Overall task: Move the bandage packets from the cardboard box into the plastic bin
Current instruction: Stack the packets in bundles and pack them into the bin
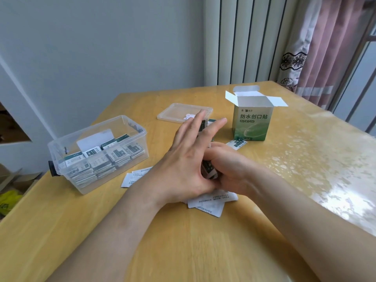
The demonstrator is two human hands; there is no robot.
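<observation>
The green cardboard box (252, 124) stands upright at the back right of the table with its top flaps open. The clear plastic bin (97, 151) sits at the left, holding several rows of bandage packets (101, 159). At the table's middle, my left hand (189, 159) has straight, spread fingers pressed against a stack of packets (207, 169). My right hand (230, 167) curls its fingers round the same stack from the other side. Most of the stack is hidden between my hands. Loose packets (211, 202) lie flat on the table under my hands.
The bin's clear lid (183, 113) lies flat behind my hands. More loose packets (134, 177) lie beside the bin, and one packet (237, 143) lies in front of the box. The wooden table (183, 241) ends at a wall and radiator behind.
</observation>
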